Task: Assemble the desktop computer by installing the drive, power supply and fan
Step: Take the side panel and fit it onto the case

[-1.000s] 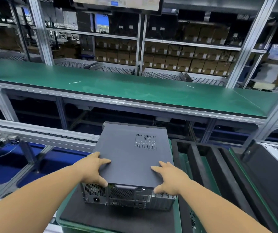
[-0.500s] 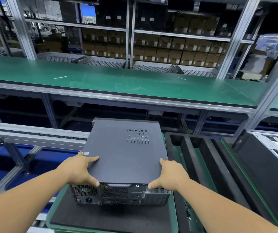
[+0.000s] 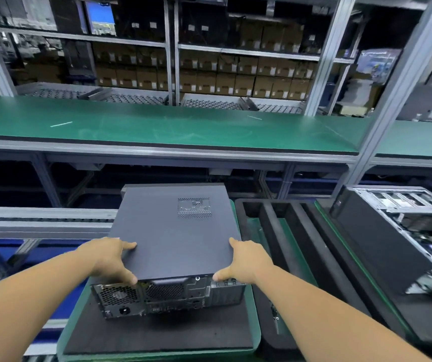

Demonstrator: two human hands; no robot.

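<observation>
The computer (image 3: 173,246) lies flat on a dark foam pad (image 3: 157,333). The pad sits on a green tray (image 3: 255,322), near the middle of the view. The dark lid (image 3: 170,231) is on top, so the drive, power supply and fan inside cannot be seen. The back of the box faces near, with round holes and plugs showing.

The left hand (image 3: 107,257) holds the near left corner of the lid. Its fingers lie on top and the thumb hooks over the near edge. The right hand (image 3: 246,262) holds the near right corner the same way, fingers bent round the side and thumb at the near edge. Both hands grip the lid. Neither one is spread wide.

This looks like the lid step. The hands are either sliding the lid off to get inside or setting it in place; I cannot tell which. The next move needs both hands to push or pull evenly, so the lid runs straight and does not jam.

To the right is a black foam holder (image 3: 283,231) with long slots. Farther right stands another computer (image 3: 403,231) with its side open and metal parts showing. To the left is a roller track (image 3: 40,220). Beyond is a long green bench (image 3: 157,124). Behind that are metal shelves full of brown boxes (image 3: 209,77), and a small blue screen (image 3: 100,18) at far left.
</observation>
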